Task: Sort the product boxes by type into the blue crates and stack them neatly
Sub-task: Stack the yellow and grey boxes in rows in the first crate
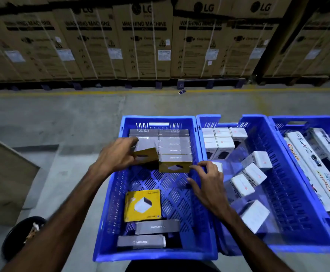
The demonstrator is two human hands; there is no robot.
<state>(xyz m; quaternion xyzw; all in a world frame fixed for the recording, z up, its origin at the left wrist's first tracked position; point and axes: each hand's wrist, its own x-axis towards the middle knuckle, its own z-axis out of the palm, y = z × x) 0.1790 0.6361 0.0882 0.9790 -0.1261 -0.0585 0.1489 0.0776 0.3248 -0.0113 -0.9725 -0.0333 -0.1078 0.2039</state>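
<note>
Your two hands work at the row of yellow-and-grey cardboard boxes in the left blue slatted plastic crate.

Your left hand grips a tilted yellow box against the stacked grey-topped row at the crate's far end; your right hand is open, fingertips touching the nearest upright box. One yellow box lies flat near you, beside two grey ones. White boxes sit partly stacked in the middle blue crate.

The blue crates are glossy perforated plastic. The yellow box is smooth printed card. The floor is matt, rough concrete.
</note>
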